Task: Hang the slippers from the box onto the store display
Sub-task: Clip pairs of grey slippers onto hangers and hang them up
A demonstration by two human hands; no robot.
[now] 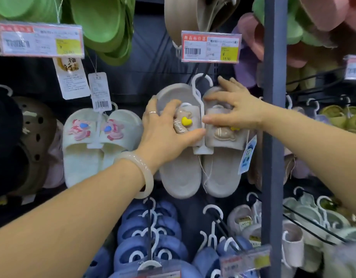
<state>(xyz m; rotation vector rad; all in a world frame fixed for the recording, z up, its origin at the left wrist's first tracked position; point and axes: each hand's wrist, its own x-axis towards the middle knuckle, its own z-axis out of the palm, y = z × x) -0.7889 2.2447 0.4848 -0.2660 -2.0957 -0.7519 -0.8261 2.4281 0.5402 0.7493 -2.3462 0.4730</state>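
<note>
A pair of beige slippers (195, 171) with brown bear charms and yellow hearts is clipped on a white plastic hanger (201, 93), toes up, against the dark display wall. My left hand (165, 133), with a ring and a pale bangle, grips the strap of the left slipper. My right hand (233, 109) holds the strap and top of the right slipper. The hanger's hook sits just below a black display peg (203, 67) under a price tag (211, 47); whether the hook rests on the peg is unclear. The box is out of view.
A cream pair with pink charms (100, 145) hangs just left. Blue slippers (151, 233) on white hooks hang below, green ones (105, 27) above. A blue-grey vertical post (273, 137) stands right of my right hand, with more pairs behind it. Dark clogs (22, 141) fill the far left.
</note>
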